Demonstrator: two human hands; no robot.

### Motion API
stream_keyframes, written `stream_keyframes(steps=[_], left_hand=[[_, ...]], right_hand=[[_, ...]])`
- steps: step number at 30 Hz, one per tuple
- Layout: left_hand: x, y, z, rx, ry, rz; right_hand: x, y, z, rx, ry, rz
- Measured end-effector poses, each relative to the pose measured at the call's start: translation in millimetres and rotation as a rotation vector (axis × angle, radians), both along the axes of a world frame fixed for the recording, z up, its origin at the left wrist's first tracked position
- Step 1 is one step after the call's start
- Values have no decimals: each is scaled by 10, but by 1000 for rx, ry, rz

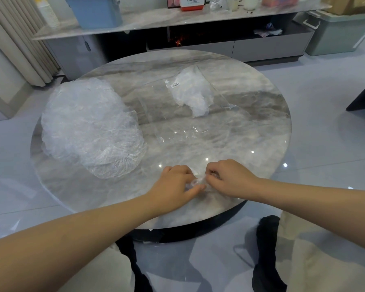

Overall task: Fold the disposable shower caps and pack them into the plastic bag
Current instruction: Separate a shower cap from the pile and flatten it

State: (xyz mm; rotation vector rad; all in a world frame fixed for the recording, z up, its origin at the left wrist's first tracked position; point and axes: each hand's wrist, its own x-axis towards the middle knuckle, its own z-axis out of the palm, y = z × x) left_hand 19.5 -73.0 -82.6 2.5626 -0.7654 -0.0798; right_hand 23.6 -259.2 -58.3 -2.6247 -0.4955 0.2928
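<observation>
Both hands, left point(176, 182) and right point(225, 177), pinch one scrunched cap point(199, 183) at the counter's point(261, 114) six o'clock, its long axis running left-right.

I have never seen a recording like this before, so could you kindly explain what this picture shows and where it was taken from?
There is no machine here: a person wears a camera on the head, looking down at their own two bare hands. The left hand and right hand together pinch a small, scrunched shower cap near the front edge of a round marble table. To the left lies a pile of unfolded caps; farther back lies a clear plastic bag that seems to hold some white material.
</observation>
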Motion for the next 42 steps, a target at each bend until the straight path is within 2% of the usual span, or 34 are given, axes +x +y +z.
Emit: stream_keyframes(steps=[4,7,16,21,26,30,33,36,42], left_hand=[[85,-75,24,-134,211,217],[156,-95,23,-194,307,317],[315,-134,-19,-150,297,415],[355,-145,-60,-68,303,383],[357,-155,-46,-54,283,362],[425,-156,66,-144,292,388],[503,-149,202,-255,319,365],[577,-146,311,-331,312,355],[777,-151,425,-437,274,405]], right_hand=[[37,27,-7,153,248,-167],[79,31,-48,155,271,-212],[171,74,-137,30,193,-253],[215,96,-106,-19,195,-279],[244,148,-56,-157,189,-241],[371,127,-3,28,195,-186],[453,113,174,201,316,-175],[530,81,283,266,414,-181],[726,73,341,502,484,-315]])
